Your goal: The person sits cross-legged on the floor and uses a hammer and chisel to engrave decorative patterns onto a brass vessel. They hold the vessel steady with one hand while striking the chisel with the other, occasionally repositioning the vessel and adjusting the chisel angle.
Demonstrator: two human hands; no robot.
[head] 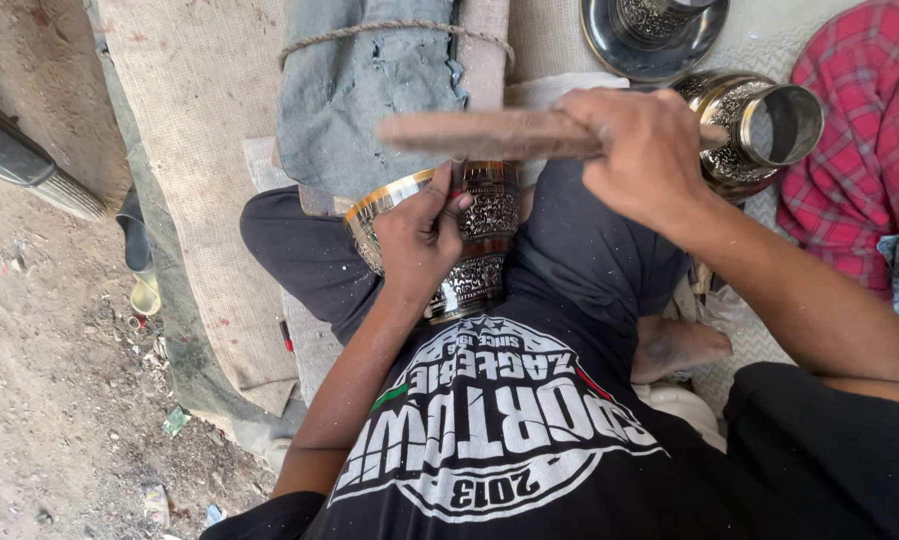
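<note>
From the head camera I see 1 view only, looking down over a black printed T-shirt (499, 440) at a person seated cross-legged on a woven mat (199, 120).

My left hand (421, 240) is curled around a thin punch-like tool, pressing it against the side of an embossed metal vase (459, 240) that lies on its side across the lap, braced against a padded block wrapped in blue cloth (369, 80) and tied with rope. My right hand (644, 150) is clenched around a flat wooden mallet (489, 134), raised level just above the vase.

I judge the step in hand to be chasing the relief pattern: the tool is set and the mallet is poised. The next move would call for a short, square tap on the tool's head while the left hand keeps the vase from rolling.

As for containers, a second embossed vase (759, 125) lies on its side near the right wrist, its open mouth showing it empty. A round metal dish (609, 45) at the top edge holds another ornate piece. A red plaid cloth (864, 140) lies beside them.
</note>
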